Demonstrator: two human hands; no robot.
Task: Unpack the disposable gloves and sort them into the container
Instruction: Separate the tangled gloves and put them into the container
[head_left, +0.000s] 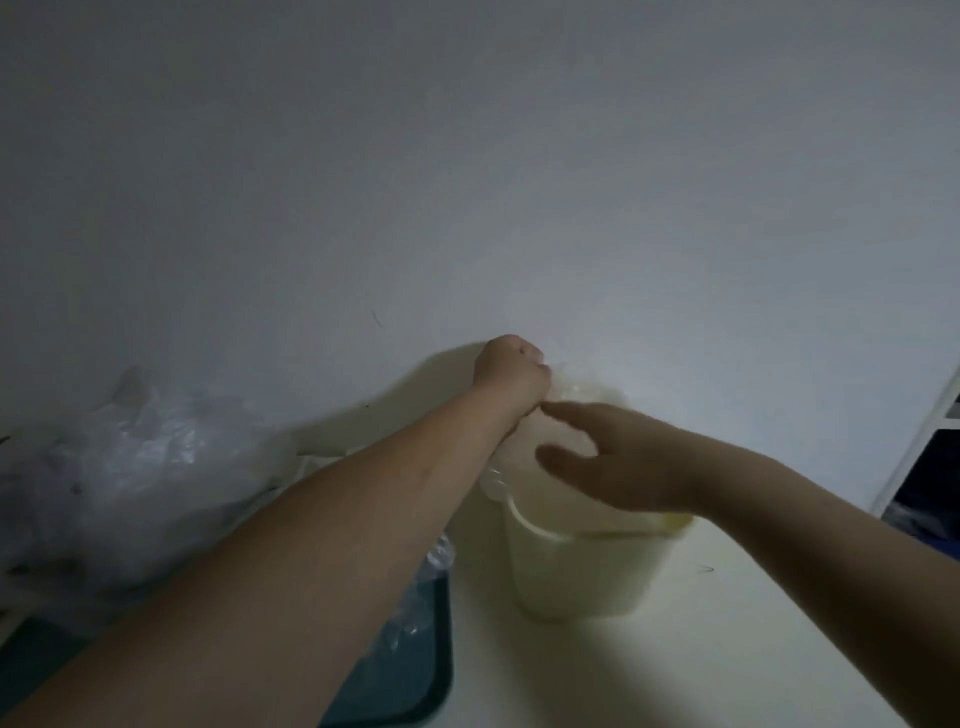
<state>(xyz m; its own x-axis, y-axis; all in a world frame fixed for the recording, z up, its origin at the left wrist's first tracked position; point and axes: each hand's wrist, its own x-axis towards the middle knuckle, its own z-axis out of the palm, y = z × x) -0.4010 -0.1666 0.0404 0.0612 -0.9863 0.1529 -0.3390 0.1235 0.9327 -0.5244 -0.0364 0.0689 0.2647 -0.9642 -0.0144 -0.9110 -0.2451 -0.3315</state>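
Head view, dim and a little blurred. Far to the left of both sets of fingers, a crumpled heap of clear plastic film (130, 467) lies on the table (675, 665). Whether it is gloves or wrapping cannot be told. Nearer the person, under the left forearm, sits a teal tray (431, 686) with more clear film spilling over its rim.

The left arm reaches up from the lower left corner, and the left hand (511, 371) is raised in front of the pale wall (467, 156). Its fingers are clenched into a fist with the knuckles turned to the right. They grasp a thin clear glove (582, 387), which shows only as a faint film just right of the knuckles. The film trails down below the fist towards the rim of the container (576, 571).

That container is a pale, translucent tub standing upright on the table. It is below the left fist and directly under the fingers of the right hand. What lies inside it cannot be made out.

The right hand (634, 462) comes in from the right edge and hovers over the tub's open top, palm down. Its fingers (566, 415) are released, stretched out and spread, with their tips pointing left towards the left wrist and the thumb lower, near the tub's rim. They hold nothing that can be seen, and motion blur hides whether the fingertips touch the film.

Well to the right of the right hand, at the frame's edge, stands a white shelf unit (930, 457) with dark compartments.
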